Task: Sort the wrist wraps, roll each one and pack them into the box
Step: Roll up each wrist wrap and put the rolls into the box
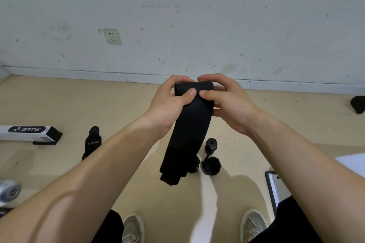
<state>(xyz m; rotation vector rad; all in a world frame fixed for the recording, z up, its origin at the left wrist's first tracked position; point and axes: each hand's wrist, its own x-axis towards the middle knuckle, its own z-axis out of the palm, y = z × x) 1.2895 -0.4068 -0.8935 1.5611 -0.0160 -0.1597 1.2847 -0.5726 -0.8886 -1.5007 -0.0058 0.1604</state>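
Observation:
A long black wrist wrap point(189, 132) hangs down between my hands, its top end curled into the start of a roll. My left hand point(169, 102) and my right hand point(227, 100) both pinch that rolled top, thumbs on the near side. On the floor below lie two rolled black wraps point(211, 145) point(211, 165), with a third point(194, 164) partly hidden behind the hanging wrap. An unrolled black wrap point(90, 142) with lettering lies flat to the left. The white and black box point(27, 133) lies at the far left.
A wall with a socket point(112, 36) stands ahead. A dark object point(358, 103) sits at the right edge, a phone or tablet point(275, 189) at lower right, a silver object point(9, 190) at lower left. My two shoes point(134, 227) point(252, 225) show at the bottom.

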